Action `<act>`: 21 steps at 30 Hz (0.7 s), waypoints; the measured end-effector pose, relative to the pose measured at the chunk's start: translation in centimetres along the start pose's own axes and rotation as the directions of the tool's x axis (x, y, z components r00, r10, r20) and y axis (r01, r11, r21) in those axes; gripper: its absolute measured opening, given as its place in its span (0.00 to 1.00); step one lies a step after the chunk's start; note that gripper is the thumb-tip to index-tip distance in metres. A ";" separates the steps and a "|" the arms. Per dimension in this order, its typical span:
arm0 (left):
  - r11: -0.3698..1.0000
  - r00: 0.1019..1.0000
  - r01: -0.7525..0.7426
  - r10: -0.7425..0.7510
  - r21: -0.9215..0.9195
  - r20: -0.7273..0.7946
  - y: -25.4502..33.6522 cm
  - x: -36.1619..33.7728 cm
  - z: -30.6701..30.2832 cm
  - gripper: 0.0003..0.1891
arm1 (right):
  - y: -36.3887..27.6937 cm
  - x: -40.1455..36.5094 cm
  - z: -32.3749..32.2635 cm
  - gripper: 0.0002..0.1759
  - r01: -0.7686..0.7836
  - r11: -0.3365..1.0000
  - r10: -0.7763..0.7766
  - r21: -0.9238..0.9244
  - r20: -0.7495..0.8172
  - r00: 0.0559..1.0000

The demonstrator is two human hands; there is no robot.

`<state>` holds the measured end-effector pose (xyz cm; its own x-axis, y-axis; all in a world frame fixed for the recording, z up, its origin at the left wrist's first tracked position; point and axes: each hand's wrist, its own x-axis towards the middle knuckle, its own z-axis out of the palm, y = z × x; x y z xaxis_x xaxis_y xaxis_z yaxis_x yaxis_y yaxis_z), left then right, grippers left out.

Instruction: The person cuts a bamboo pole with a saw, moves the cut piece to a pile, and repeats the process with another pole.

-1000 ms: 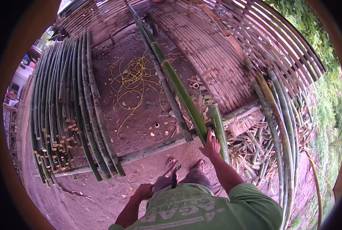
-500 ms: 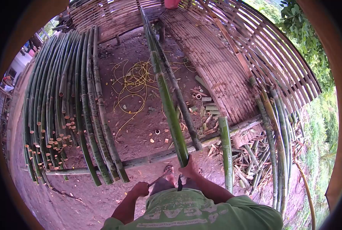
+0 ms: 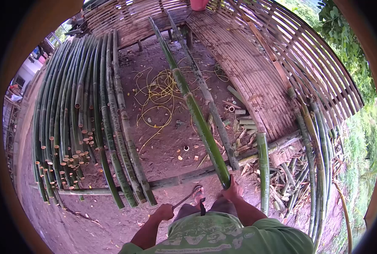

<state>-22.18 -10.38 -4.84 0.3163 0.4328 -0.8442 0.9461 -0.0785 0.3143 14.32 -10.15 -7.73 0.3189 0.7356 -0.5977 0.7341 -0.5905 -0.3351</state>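
My right hand [image 3: 233, 190] is wrapped round the near end of a long green bamboo pole [image 3: 203, 131]. The pole slants away from me, resting across a horizontal bamboo rail [image 3: 176, 179]. In my left hand [image 3: 165, 211], closed in a fist, is a thin, dark, blade-like tool, seemingly a long knife [image 3: 185, 199]. Its tip points forward and to the right, near my foot, apart from the pole. Just right of the held pole lies a greyer bamboo pole [image 3: 209, 101], running nearly parallel.
Stacked bamboo poles [image 3: 85, 114] fill the left side. Yellow cord [image 3: 161, 91] lies tangled on the ground. A slatted bamboo platform [image 3: 243, 67] stands at right; near it are an upright bamboo piece [image 3: 263, 169] and a heap of offcuts [image 3: 286, 182].
The far end of the green pole has shifted left, away from the greyer pole. My right hand keeps its hold. The whole scene sits slightly further right as my view shifts.
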 end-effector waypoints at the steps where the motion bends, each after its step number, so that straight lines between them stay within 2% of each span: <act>1: 1.000 1.000 -0.011 0.011 0.004 0.004 0.0 0.1 -0.1 0.12 | 0.0 0.2 0.0 0.57 -0.003 1.000 0.003 -0.019 0.020 1.000; 8: 0.999 1.000 -0.005 0.005 -0.049 -0.010 -1.5 -1.0 1.8 0.14 | 1.8 2.0 0.5 0.58 0.053 0.984 -0.047 -0.168 0.039 0.998; 9: 0.999 1.000 -0.012 0.011 -0.048 -0.018 -2.4 -1.2 2.7 0.14 | 0.4 1.2 -1.5 0.57 0.036 0.973 -0.017 -0.226 0.086 0.996; 11: 0.998 1.000 -0.024 0.023 -0.052 -0.013 -2.6 -1.8 3.0 0.14 | 0.1 1.8 -1.9 0.55 0.049 0.977 -0.013 -0.208 0.174 0.985; 13: 0.998 0.999 -0.025 0.026 -0.064 0.019 -2.0 -3.3 2.2 0.14 | -0.9 1.2 0.0 0.54 0.114 0.982 -0.089 -0.152 0.158 0.983; 14: 0.998 0.999 -0.029 0.030 -0.055 0.017 -2.3 -3.3 2.3 0.14 | -2.2 0.9 1.3 0.53 0.151 0.981 -0.132 -0.120 0.148 0.980; 15: 0.998 0.999 -0.030 0.031 -0.047 0.019 -2.5 -3.3 2.7 0.14 | -5.5 -0.5 0.3 0.51 0.157 0.986 -0.142 -0.054 0.210 0.967; 16: 0.999 0.999 -0.030 0.031 -0.038 0.023 -2.8 -3.4 3.1 0.15 | -6.3 0.6 2.7 0.49 0.203 0.979 -0.191 -0.028 0.221 0.956; 18: 0.999 0.999 -0.031 0.031 -0.025 0.025 -2.9 -3.8 3.5 0.15 | -9.1 3.2 8.3 0.51 0.290 0.953 -0.300 0.083 0.141 0.943; 20: 0.999 0.999 -0.038 0.039 -0.028 0.022 -2.7 -4.1 3.6 0.15 | -16.9 1.6 6.6 0.52 0.229 0.973 -0.232 0.041 0.175 0.957; 21: 0.998 0.999 -0.044 0.045 -0.038 0.022 -2.5 -4.5 3.6 0.15 | -19.4 2.1 8.1 0.52 0.260 0.963 -0.266 0.067 0.122 0.956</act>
<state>-25.73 -15.41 -3.39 0.3597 0.4086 -0.8389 0.9280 -0.0632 0.3671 -4.15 0.17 -8.36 0.0362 0.8198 -0.5715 0.7500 -0.4002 -0.5266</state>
